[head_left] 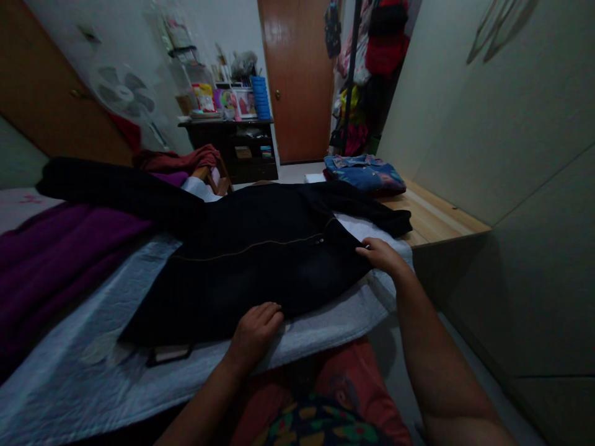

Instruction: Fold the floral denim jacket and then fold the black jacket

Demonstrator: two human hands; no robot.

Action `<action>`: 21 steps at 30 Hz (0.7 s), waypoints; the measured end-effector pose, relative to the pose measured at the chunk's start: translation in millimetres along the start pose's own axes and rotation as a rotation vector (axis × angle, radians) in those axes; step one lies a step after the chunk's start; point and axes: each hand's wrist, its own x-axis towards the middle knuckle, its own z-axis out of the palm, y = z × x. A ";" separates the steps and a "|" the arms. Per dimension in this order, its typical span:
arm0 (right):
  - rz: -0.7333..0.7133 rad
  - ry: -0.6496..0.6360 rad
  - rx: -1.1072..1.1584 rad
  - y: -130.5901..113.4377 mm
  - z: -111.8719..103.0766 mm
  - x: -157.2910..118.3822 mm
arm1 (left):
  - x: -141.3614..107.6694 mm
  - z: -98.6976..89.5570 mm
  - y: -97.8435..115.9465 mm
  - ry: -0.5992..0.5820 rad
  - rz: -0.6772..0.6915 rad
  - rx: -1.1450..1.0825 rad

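A black long-sleeved garment [260, 266] with a line of light brown stitching lies spread on a pale blue quilted cover [320, 331]. One sleeve stretches to the far left, the other to the right. On the garment's near edge rests my left hand [260, 325], its fingers close together and curled over the cloth. At the right edge, my right hand [379, 253] pinches the fabric between thumb and fingers. Part of a dark rectangular frame [171, 355] sticks out from under the garment near its lower left corner.
Purple cloth [69, 248] is bunched at the left. Folded denim [365, 173] sits on a wooden ledge [437, 217] at the right. Behind are a reddish cloth [176, 160], a dark cabinet [227, 148], a fan [123, 93] and a wooden door [300, 80].
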 end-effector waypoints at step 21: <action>0.132 0.160 -0.326 -39.0 15.3 17.5 | 10.6 -4.2 11.3 -0.179 -0.002 0.008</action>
